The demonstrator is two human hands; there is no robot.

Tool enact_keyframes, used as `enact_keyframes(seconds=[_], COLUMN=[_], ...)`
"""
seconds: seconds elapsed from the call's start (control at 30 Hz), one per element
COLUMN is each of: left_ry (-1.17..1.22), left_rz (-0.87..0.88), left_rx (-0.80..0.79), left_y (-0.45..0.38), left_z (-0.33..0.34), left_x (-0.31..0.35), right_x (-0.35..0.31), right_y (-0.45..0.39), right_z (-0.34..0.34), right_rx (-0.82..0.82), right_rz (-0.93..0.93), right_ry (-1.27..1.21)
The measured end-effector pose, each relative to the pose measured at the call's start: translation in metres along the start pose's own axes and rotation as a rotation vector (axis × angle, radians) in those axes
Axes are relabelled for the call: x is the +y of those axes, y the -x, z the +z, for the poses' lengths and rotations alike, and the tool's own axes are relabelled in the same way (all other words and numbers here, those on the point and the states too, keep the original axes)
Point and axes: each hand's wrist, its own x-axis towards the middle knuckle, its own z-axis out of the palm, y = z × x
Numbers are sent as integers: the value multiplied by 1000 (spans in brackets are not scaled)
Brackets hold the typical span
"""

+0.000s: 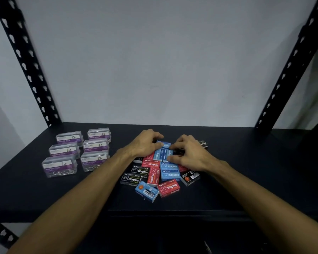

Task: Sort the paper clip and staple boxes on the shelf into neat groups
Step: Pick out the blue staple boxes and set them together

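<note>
Several clear paper clip boxes [77,153] with purple labels stand in two neat rows on the left of the black shelf [246,162]. A jumbled pile of blue, red and black staple boxes [154,175] lies in the middle. My left hand [145,143] curls over the far side of the pile, fingertips on a blue staple box [164,144]. My right hand [189,154] pinches two upright blue staple boxes [161,154] between thumb and fingers. One black staple box [203,143] lies apart behind my right hand.
Black perforated shelf posts rise at the back left [26,65] and back right [290,65] in front of a grey wall. The shelf's front edge [173,212] runs just below the pile. Bare shelf surface lies to the right of the pile.
</note>
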Motion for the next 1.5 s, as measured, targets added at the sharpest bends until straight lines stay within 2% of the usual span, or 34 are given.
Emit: enact_keyframes(seconds=[0.23, 0.6, 0.77, 0.83, 1.03, 1.23, 1.5], left_ry=[-23, 127, 159, 155, 177, 186, 179], left_rz=[-4, -19, -21, -29, -53, 12, 114], left_rx=[-59, 20, -72, -88, -34, 76, 15], left_y=[-4, 0, 4, 5, 5, -5, -25], left_z=[-3, -6, -13, -15, -17, -11, 22], left_x=[-2, -3, 0, 0, 5, 31, 90], right_x=[-3, -14, -16, -17, -9, 30, 111], right_y=[-2, -2, 1, 3, 14, 28, 67], right_z=[-4, -5, -11, -14, -27, -41, -55], right_rx=[-37, 22, -138, -147, 16, 159, 321], right_rz=[-2, 41, 32, 44, 100, 210, 402], right_ry=[-41, -465, -474, -478, -532, -551, -546])
